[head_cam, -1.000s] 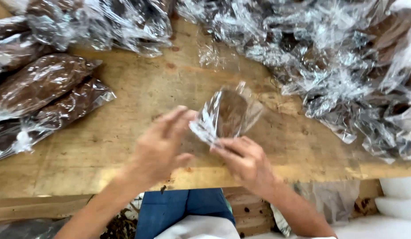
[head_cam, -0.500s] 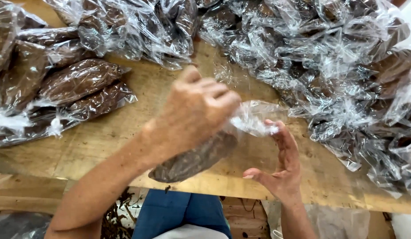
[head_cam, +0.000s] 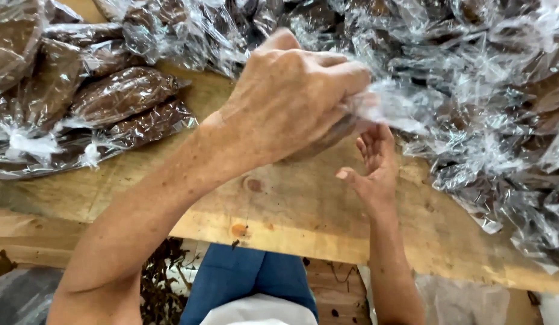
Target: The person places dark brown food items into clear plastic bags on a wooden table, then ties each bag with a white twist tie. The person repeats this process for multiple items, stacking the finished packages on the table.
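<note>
Above wooden table (head_cam: 303,204), left hand (head_cam: 291,102) fingers clench crinkled clear brown-filled bag (head_cam: 382,108); right hand (head_cam: 373,165) fingers open.

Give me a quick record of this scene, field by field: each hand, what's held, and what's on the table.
Left hand: raised, fingers closed on the clear wrapper's twisted end
Right hand: open, palm up, under the packet
Held item: clear-wrapped brown packet, mostly hidden
Table: bare wood
Left of table: flat wrapped brown packets
Right and back: heap of crinkled clear bags
</note>
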